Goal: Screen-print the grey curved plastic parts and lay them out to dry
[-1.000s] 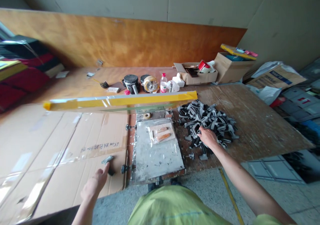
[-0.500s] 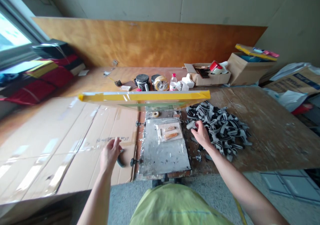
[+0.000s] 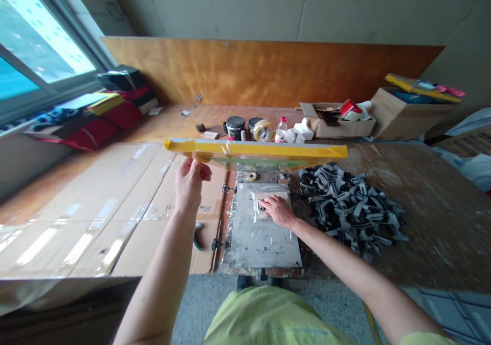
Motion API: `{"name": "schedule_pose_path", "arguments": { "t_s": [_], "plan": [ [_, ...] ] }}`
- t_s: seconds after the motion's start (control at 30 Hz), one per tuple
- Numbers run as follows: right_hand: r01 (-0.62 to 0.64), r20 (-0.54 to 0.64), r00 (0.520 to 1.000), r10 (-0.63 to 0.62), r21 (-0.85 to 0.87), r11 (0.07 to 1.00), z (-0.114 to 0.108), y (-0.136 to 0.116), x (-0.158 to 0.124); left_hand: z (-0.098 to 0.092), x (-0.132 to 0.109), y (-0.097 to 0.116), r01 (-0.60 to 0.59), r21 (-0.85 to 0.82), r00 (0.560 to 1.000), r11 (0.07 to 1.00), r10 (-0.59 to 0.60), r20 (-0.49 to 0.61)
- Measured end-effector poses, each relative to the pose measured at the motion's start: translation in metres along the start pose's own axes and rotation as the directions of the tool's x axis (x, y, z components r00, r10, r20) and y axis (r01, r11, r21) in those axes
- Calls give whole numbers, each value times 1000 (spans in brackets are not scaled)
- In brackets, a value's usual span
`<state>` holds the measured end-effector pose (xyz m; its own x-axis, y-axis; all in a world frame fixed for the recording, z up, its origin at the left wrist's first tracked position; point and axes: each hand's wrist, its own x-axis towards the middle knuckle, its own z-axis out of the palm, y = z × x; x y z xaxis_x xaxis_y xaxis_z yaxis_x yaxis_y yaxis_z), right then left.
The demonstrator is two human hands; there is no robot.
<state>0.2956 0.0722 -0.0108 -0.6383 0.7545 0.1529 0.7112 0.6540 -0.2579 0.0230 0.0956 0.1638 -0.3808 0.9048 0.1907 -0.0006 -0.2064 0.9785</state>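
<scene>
A yellow-taped screen frame (image 3: 264, 151) stands raised over a grey metal print plate (image 3: 264, 237). My left hand (image 3: 190, 181) reaches up to the frame's left front corner, fingers curled at its underside. My right hand (image 3: 278, 210) lies on the plate, pressing a small grey curved part (image 3: 261, 209) onto the plastic-covered jig (image 3: 259, 197) there. One grey curved part (image 3: 198, 235) lies on the flattened cardboard (image 3: 95, 217) left of the plate. A heap of the same grey parts (image 3: 353, 207) sits right of the plate.
Ink cans (image 3: 235, 127), a tape roll (image 3: 264, 130) and a small bottle (image 3: 281, 128) stand behind the frame. Open cardboard boxes (image 3: 337, 122) are at the back right. Folded red and black cloth (image 3: 111, 114) lies under the window at the left. A plywood board lines the back wall.
My right hand left the heap with a grey part and brought it onto the plate. My left hand set a part on the cardboard and rose to the frame's corner. The view panned left.
</scene>
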Motion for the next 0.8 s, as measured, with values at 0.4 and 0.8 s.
{"name": "schedule_pose_path", "arguments": {
  "t_s": [0.4,0.8],
  "plan": [
    [-35,-110,992,54,164,986,10,13,-8,-2,-3,-2,-14,49,1000,999,13,22],
    [-146,71,989,130,357,923,-7,-6,7,-15,-33,-12,46,84,998,995,-49,39]
  ]
}}
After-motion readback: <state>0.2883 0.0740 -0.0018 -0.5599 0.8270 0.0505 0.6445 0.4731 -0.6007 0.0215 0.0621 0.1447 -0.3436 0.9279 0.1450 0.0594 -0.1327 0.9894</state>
